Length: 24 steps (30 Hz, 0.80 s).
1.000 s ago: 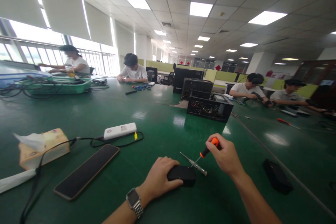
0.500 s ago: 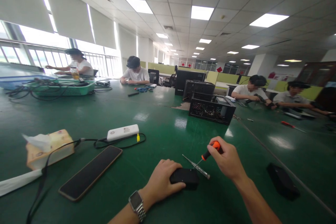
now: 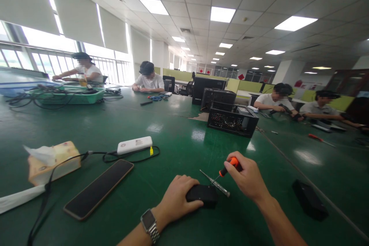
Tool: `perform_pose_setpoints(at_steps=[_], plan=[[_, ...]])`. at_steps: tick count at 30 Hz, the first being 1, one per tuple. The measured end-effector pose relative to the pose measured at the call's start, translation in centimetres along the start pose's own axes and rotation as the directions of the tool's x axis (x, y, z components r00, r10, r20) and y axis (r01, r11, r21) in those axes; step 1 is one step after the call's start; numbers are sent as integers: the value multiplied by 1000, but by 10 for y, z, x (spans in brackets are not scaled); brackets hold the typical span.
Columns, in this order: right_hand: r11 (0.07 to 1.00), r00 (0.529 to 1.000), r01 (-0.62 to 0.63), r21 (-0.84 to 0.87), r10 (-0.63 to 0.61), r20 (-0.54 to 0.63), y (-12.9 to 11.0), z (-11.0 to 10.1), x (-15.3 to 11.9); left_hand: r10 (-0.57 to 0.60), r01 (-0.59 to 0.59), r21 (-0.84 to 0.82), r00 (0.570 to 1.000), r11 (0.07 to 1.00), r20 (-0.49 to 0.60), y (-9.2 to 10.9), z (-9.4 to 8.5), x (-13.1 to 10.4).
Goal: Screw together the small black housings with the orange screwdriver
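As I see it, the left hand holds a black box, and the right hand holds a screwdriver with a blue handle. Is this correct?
Not fully: the screwdriver in the right hand has an orange and black handle, as the head view shows. The left hand does hold a black box.

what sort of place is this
Probably an open-plan office serving as an electronics workshop: yellow-green partitions stand behind, black computer cases sit on the table, and the right hand holds a screwdriver.
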State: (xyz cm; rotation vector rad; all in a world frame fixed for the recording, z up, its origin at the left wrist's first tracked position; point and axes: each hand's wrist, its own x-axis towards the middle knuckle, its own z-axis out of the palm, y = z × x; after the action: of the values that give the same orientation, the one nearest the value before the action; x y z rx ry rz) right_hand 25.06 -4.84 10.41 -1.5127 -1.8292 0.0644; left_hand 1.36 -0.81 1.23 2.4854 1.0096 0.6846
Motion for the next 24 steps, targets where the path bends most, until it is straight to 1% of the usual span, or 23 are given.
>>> perform_pose_setpoints(at_steps=[6,12,19,24], plan=[[999,999,8,43,-6,-52,5,-3,2,5,-5,-6,1000,1000,-1,-1,1,-1],[1000,1000,-9,29,9,-17,4,0,1,-2,2,-1,1000,1000,2,-1,2,-1],[1000,1000,2,18,-2,-21,-1,-1,1,-9,9,-1,1000,1000,5,0,0,-1],[1000,1000,-8,15,8,4,-3,-1,1,0,0,-2,1000,1000,4,0,0,-1]])
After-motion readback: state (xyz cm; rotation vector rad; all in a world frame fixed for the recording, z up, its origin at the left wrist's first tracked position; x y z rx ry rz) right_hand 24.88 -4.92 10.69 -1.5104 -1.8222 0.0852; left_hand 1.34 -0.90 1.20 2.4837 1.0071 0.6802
